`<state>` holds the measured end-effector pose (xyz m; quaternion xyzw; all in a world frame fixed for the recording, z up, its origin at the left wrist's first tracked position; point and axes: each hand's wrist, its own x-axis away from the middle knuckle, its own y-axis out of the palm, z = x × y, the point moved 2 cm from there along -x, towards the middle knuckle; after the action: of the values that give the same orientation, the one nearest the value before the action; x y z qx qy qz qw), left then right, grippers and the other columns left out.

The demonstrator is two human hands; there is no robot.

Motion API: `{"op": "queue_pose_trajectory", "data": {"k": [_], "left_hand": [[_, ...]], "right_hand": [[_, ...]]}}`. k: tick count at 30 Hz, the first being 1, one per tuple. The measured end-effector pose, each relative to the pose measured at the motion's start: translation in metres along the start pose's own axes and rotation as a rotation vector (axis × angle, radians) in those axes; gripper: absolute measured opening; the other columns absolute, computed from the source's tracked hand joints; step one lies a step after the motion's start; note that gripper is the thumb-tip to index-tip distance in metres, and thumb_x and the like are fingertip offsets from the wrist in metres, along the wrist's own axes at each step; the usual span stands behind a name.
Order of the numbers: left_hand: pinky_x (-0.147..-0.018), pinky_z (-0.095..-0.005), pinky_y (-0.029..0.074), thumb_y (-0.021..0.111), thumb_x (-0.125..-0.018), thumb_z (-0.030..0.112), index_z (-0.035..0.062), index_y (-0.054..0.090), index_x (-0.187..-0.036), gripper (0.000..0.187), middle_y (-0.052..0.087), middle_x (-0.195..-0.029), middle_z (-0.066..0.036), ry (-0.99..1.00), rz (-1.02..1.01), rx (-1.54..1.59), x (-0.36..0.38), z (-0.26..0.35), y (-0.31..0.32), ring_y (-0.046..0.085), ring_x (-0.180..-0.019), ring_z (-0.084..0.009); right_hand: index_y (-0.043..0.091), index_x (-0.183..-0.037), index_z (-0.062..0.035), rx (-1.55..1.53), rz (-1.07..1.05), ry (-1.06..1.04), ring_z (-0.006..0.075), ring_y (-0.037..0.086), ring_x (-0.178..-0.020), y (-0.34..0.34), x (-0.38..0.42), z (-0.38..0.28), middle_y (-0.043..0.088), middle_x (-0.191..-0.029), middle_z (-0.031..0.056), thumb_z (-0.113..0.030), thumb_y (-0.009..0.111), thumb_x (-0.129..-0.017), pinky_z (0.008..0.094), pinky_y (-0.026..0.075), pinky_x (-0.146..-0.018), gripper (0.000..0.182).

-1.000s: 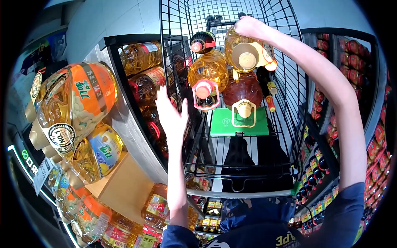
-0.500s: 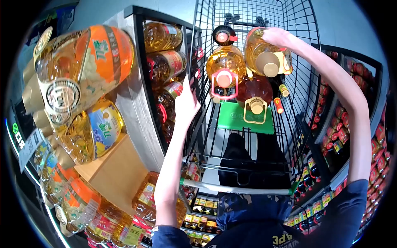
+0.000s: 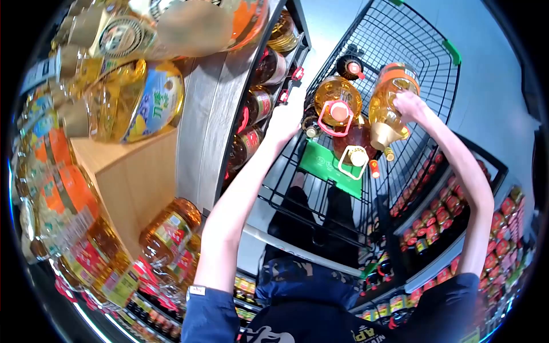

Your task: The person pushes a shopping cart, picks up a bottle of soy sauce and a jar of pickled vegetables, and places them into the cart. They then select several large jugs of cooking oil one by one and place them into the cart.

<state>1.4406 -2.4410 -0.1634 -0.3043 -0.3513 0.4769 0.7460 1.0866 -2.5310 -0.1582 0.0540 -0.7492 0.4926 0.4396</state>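
Observation:
Inside the black wire shopping cart [image 3: 394, 28], my right hand [image 3: 410, 107] is closed on the side of a large oil bottle [image 3: 387, 100] with an orange label and a tan cap, which leans with its cap toward me. My left hand [image 3: 287, 117] grips the cart's left rim; its fingertips are partly hidden. Beside the held bottle are a golden oil bottle [image 3: 337, 91] with a pink handle and a darker bottle [image 3: 354, 137] with a cream handle. A dark bottle [image 3: 349, 67] with a red cap is farther forward.
Shelves on the left hold large oil bottles [image 3: 154, 100] above a wooden block [image 3: 137, 177]. Red-lidded jars [image 3: 440, 211] fill the shelf at right. The cart's green flap [image 3: 326, 166] and handlebar [image 3: 297, 251] are nearest my body.
My view has turned, so the cart appears slanted and the left shelf nearer. In my right hand, the oil bottle now leans more, showing more of its side. My left hand stays at the cart rim.

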Motion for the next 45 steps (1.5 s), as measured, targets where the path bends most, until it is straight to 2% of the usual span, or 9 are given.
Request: {"op": "queue_pose_trajectory", "data": {"k": [7, 9, 13, 17, 19, 23, 29, 36, 45], "left_hand": [[-0.073, -0.0416, 0.05, 0.052, -0.084, 0.006, 0.0059, 0.044, -0.133, 0.049, 0.056, -0.116, -0.019, 0.168, 0.41, -0.075, -0.009, 0.015, -0.019, 0.06, -0.09, -0.0336], [-0.085, -0.0446, 0.046, 0.054, -0.088, 0.019, 0.003, 0.057, -0.115, 0.032, 0.059, -0.111, -0.02, -0.295, 0.196, 0.603, -0.018, 0.017, -0.019, 0.057, -0.099, -0.0359], [-0.084, -0.0434, 0.048, 0.05, -0.091, 0.024, 0.005, 0.059, -0.113, 0.03, 0.064, -0.101, -0.016, -0.125, 0.475, 0.333, -0.02, 0.018, -0.018, 0.061, -0.093, -0.0324], [-0.093, -0.0401, 0.046, 0.047, -0.089, 0.018, 0.0075, 0.037, -0.139, 0.052, 0.061, -0.116, -0.011, -0.013, 0.256, -0.349, -0.022, 0.017, 0.008, 0.056, -0.111, -0.0261], [-0.102, -0.039, 0.039, 0.055, -0.083, 0.021, 0.0032, 0.03, -0.142, 0.066, 0.042, -0.14, -0.013, -0.138, 0.16, -0.239, -0.007, 0.036, -0.009, 0.044, -0.126, -0.0267], [-0.113, -0.0413, 0.024, 0.062, -0.077, 0.018, -0.0003, 0.022, -0.145, 0.081, 0.033, -0.146, -0.019, -0.082, 0.197, -0.299, 0.032, 0.046, -0.009, 0.034, -0.134, -0.0309], [-0.094, -0.0428, 0.046, 0.057, -0.07, -0.004, -0.0028, 0.039, -0.132, 0.064, 0.05, -0.129, -0.019, 0.116, 0.053, 0.41, 0.155, 0.091, -0.121, 0.051, -0.117, -0.0329], [-0.102, -0.0392, 0.043, 0.075, -0.07, 0.01, 0.0098, 0.036, -0.138, 0.078, 0.043, -0.138, -0.013, 0.068, 0.218, 0.829, 0.32, 0.125, -0.189, 0.047, -0.123, -0.032], [-0.112, -0.044, 0.028, 0.081, -0.07, 0.03, 0.0017, 0.016, -0.146, 0.104, 0.025, -0.149, -0.022, 0.257, 0.785, 0.855, 0.348, 0.122, -0.184, 0.026, -0.138, -0.0377]], "right_hand": [[0.068, -0.066, -0.0034, 0.034, -0.221, 0.041, 0.0288, 0.066, -0.082, -0.081, 0.093, -0.054, 0.066, -0.077, 0.0165, -0.019, 0.068, -0.061, 0.0391, 0.055, -0.071, 0.016], [0.068, -0.065, -0.0042, 0.036, -0.11, 0.036, 0.0293, 0.065, -0.084, -0.106, 0.126, -0.083, 0.067, -0.077, 0.0147, -0.019, 0.066, -0.06, 0.0396, 0.055, -0.072, 0.015], [0.068, -0.066, -0.0038, -0.072, -0.096, 0.005, 0.0298, 0.063, -0.083, -0.14, 0.182, -0.131, 0.065, -0.075, 0.0136, -0.018, 0.064, -0.055, 0.0397, 0.055, -0.072, 0.018], [0.068, -0.073, -0.0052, -0.238, -0.061, 0.068, 0.0309, 0.064, -0.079, -0.186, 0.223, -0.19, 0.066, -0.083, 0.0163, -0.019, 0.062, -0.057, 0.0412, 0.055, -0.067, 0.022], [0.067, -0.075, -0.0029, -0.189, -0.13, 0.168, 0.0344, 0.064, -0.076, -0.202, 0.242, -0.221, 0.066, -0.088, 0.0181, -0.017, 0.06, -0.058, 0.0421, 0.055, -0.07, 0.023], [0.066, -0.075, -0.0006, -0.244, -0.131, 0.284, 0.0375, 0.064, -0.075, -0.234, 0.274, -0.266, 0.065, -0.083, 0.0212, -0.02, 0.06, -0.061, 0.0437, 0.055, -0.07, 0.025], [0.068, -0.082, -0.0053, -0.153, -0.201, 0.294, 0.0376, 0.063, -0.074, -0.29, 0.282, -0.322, 0.065, -0.076, 0.0207, -0.021, 0.061, -0.065, 0.0443, 0.054, -0.07, 0.024], [0.069, -0.084, -0.0081, 0.089, -0.363, 0.184, 0.0353, 0.065, -0.078, -0.354, 0.254, -0.377, 0.066, -0.08, 0.0174, -0.02, 0.061, -0.066, 0.0433, 0.054, -0.071, 0.023], [0.068, -0.077, -0.0082, 0.276, -0.285, -0.037, 0.0348, 0.064, -0.076, -0.445, 0.198, -0.444, 0.064, -0.08, 0.0171, -0.013, 0.058, -0.067, 0.043, 0.054, -0.068, 0.016]]}}
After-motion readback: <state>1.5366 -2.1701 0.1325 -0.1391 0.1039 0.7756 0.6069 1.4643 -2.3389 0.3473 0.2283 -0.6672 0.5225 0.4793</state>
